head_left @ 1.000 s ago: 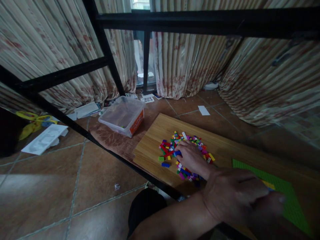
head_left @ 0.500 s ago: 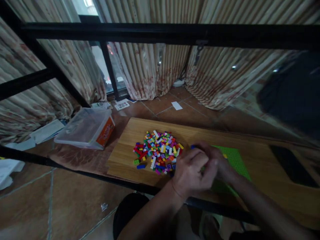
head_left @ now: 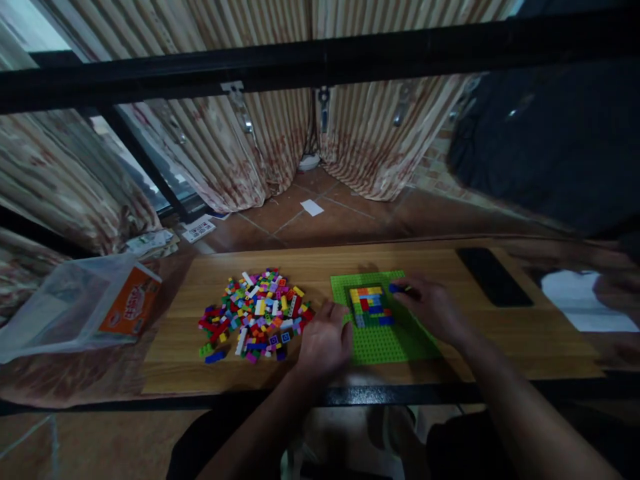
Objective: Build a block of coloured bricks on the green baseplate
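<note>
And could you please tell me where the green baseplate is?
In the head view, the green baseplate lies right of centre on the wooden tabletop, between loose bricks and a black slab.

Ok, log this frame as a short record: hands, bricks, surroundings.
left hand: at the green baseplate's left edge; grip unclear
right hand: pinching a blue brick near the baseplate's right edge
built bricks: multicoloured, on the baseplate
loose bricks: pile left of the baseplate
dark slab: on the wooden board, right of the baseplate
clear container: left of the board, orange label
</note>
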Demonstrator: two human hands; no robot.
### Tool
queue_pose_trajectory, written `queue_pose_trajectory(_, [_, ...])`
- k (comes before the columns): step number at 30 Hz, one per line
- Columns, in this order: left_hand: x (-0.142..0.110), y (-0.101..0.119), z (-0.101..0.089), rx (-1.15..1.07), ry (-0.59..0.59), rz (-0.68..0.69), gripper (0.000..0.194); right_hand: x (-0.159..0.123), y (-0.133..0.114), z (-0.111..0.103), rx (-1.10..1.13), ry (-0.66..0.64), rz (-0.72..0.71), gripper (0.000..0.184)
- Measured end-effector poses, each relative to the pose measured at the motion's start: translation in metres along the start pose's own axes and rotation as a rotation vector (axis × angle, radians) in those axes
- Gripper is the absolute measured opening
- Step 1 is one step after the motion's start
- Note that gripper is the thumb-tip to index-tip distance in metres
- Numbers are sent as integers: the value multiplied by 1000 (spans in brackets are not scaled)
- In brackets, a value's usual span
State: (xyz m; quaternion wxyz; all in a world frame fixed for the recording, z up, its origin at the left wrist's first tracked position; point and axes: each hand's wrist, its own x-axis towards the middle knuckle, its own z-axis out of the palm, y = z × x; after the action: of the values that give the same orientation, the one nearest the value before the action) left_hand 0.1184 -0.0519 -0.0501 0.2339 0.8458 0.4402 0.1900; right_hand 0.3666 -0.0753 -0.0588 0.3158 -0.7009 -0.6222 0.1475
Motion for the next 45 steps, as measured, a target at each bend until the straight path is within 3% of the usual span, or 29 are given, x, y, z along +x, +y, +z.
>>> queue_pose_trajectory(6, [5, 5, 14, 5, -82, 10, 26, -2, 10, -4, -48, -26, 3, 24])
queue_pose_trajectory(18, [6, 6, 21, -8, -159, -16, 46, -1, -1, 17, -119, -68, 173, 23])
queue_pose_trajectory(31, [7, 6, 23, 41, -197, -19, 49, -2, -5, 24, -140, -96, 212, 26])
queue_pose_trajectory(41, [7, 4, 24, 63, -214, 4, 49, -1, -3, 29, 20, -111, 224, 37])
queue_pose_trajectory(45, [7, 4, 24, 50, -205, 4, 49, 3, 2, 23, 43, -111, 218, 33])
